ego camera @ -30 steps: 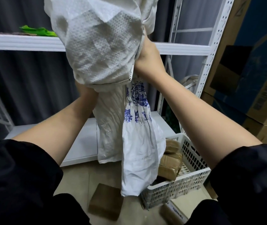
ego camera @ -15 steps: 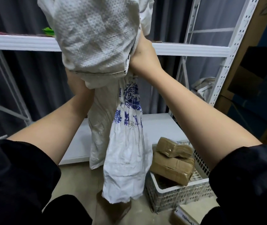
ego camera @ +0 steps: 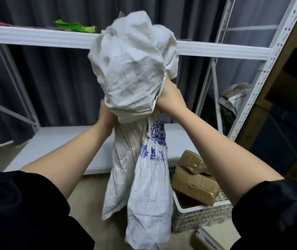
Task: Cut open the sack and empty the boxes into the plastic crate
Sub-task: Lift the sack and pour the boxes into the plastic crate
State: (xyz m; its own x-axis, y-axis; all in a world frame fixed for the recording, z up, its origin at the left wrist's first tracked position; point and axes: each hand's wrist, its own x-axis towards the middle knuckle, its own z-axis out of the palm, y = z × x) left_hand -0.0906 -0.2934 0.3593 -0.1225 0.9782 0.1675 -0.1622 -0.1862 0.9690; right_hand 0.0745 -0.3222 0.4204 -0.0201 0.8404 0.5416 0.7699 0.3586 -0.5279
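A white woven sack [ego camera: 135,83] with blue print hangs upside down in front of me, its bunched top folded over and its limp open end dangling near the floor. My left hand [ego camera: 106,118] grips the sack from the left, partly hidden behind the cloth. My right hand [ego camera: 169,98] grips it from the right, just under the bunched part. A white plastic crate [ego camera: 198,213] stands on the floor at lower right, beside the sack's hanging end. Several brown taped boxes [ego camera: 194,184] lie piled in it.
A white metal shelf [ego camera: 35,37] crosses behind the sack, with a green packet [ego camera: 75,27] on it. A low white shelf board [ego camera: 63,141] lies behind. Large cardboard cartons [ego camera: 288,123] stand at right. Another box [ego camera: 210,239] lies on the floor in front of the crate.
The sack and both hands have come lower in view, and the view has shifted left. The brown box seen on the floor under the sack is now hidden.
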